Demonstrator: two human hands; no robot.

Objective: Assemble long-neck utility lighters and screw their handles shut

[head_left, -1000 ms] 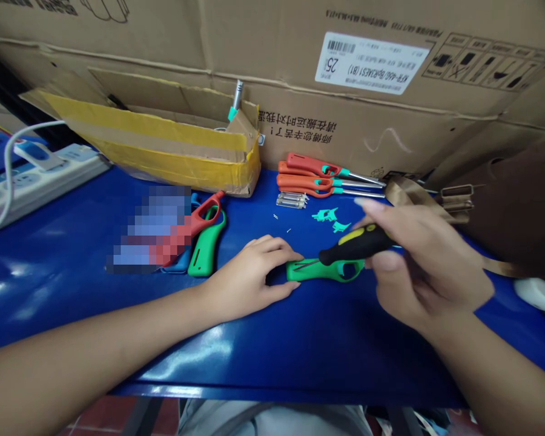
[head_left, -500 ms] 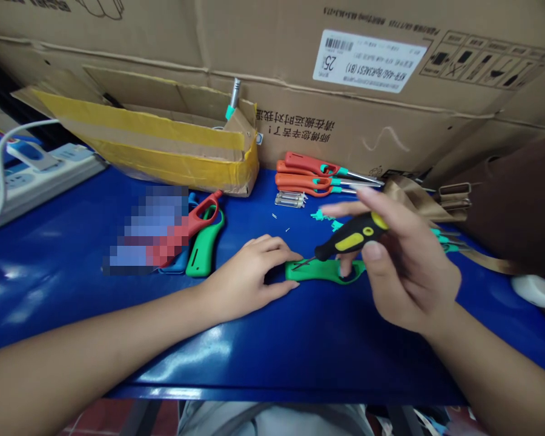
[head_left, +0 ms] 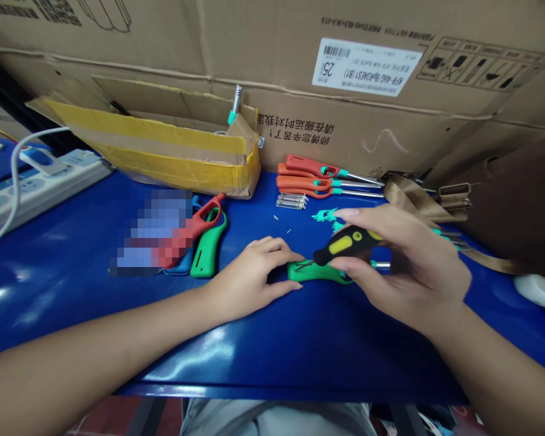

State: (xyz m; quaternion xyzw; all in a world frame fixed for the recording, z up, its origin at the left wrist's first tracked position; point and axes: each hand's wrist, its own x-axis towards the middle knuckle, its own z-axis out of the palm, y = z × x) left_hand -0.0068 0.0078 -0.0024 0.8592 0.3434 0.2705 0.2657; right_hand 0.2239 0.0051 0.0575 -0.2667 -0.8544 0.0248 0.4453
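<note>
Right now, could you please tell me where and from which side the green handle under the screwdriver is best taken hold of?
Grip the green handle by its broad left end, probably from the left: its other end runs right, where the right hand holds the screwdriver over it. The left hand pinches that broad end at both edges.

At mid-frame, one bare left hand (head_left: 258, 272), one bare right hand (head_left: 418, 272) and one black-and-yellow screwdriver (head_left: 345, 244) are counted. Two green plastic lighter bodies (head_left: 318, 272) are seen, and one red plastic lighter shell (head_left: 193, 233) at centre left. Above centre, at least three orange-red lighters (head_left: 300, 183) are found; at far left, one white power strip (head_left: 79, 171).
</note>
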